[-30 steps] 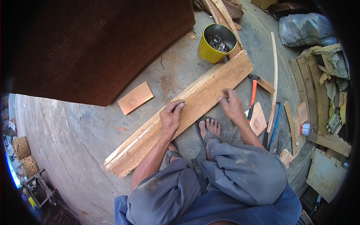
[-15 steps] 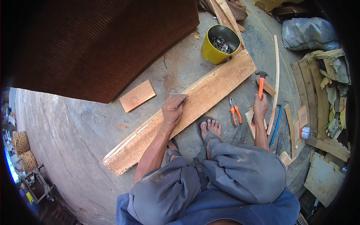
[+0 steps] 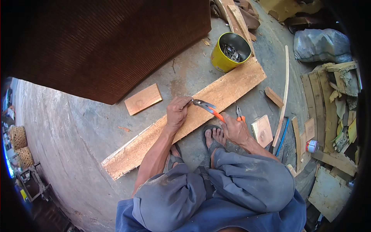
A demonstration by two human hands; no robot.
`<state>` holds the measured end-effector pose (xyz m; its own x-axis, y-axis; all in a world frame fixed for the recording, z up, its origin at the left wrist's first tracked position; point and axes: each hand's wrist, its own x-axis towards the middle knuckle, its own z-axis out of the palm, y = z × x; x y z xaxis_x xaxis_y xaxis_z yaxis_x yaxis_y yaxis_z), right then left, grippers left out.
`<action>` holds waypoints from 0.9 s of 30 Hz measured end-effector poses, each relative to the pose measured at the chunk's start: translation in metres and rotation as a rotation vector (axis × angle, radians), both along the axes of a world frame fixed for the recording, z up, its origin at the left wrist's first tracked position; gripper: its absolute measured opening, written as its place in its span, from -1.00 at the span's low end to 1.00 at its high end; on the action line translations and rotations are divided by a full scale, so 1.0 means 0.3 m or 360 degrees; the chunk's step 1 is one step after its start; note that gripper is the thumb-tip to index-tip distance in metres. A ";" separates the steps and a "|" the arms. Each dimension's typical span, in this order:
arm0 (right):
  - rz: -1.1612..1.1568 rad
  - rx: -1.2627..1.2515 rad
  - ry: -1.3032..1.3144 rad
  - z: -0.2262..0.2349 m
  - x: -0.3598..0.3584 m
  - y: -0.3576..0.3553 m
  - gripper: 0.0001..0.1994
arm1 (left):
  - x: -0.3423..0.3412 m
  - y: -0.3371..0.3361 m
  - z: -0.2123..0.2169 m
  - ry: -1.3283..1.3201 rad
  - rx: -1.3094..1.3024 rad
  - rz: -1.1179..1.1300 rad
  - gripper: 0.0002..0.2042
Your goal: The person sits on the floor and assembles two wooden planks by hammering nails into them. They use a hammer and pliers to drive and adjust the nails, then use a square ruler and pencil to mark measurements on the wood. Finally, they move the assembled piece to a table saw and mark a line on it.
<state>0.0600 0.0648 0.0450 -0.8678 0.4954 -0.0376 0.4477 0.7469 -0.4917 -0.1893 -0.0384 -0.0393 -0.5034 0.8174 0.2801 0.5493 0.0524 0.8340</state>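
Across the floor in front of me lies a long wooden plank (image 3: 224, 91), slanting from lower left to upper right. My left hand (image 3: 177, 113) rests on it, fingers pinched together; whatever they hold is too small to make out. A claw hammer (image 3: 213, 111) with an orange handle is gripped in my right hand (image 3: 235, 130). Its metal head is over the plank, right by my left fingertips. Orange-handled pliers (image 3: 239, 114) lie partly hidden behind my right hand. A yellow tin (image 3: 222, 58) holding metal pieces stands at the plank's far end.
A small wood block (image 3: 143, 99) lies left of the plank. Further wood pieces (image 3: 262, 130), a thin strip (image 3: 284, 92) and a blue rod (image 3: 283, 135) lie to my right. A large brown ribbed panel (image 3: 116, 46) looms at upper left. Scrap boards (image 3: 320, 100) crowd the right side.
My right hand has swung the hammer leftward from beside the plank, bringing its head down to my left fingertips. My left hand stays on the plank.
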 end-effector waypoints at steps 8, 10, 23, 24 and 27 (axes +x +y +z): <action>-0.0029 -0.0091 0.0231 0.042 -0.053 -0.029 -0.68 | -0.005 -0.002 0.004 0.0008 -0.0032 0.0011 -0.80; -0.0084 -0.0137 -0.0020 0.047 -0.072 -0.017 -0.68 | -0.005 0.001 -0.003 0.0051 0.0007 0.0001 -0.80; -0.0476 -0.0441 0.0105 -0.014 -0.001 -0.062 -0.75 | -0.036 -0.120 0.067 0.0595 -0.0453 0.0271 -0.82; -0.0508 -0.0473 0.0090 -0.014 -0.006 -0.058 -0.75 | -0.056 -0.190 0.011 0.0563 -0.0610 0.0212 -0.78; -0.0608 -0.0619 0.0030 -0.012 0.000 -0.080 -0.72 | -0.045 -0.214 0.017 0.0531 -0.0794 0.0105 -0.68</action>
<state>0.0599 0.0410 0.0414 -0.6309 0.7284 -0.2672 0.6401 0.2940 -0.7098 -0.2029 -0.1026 -0.0340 -0.5086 0.8607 0.0227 0.7592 0.4359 0.4833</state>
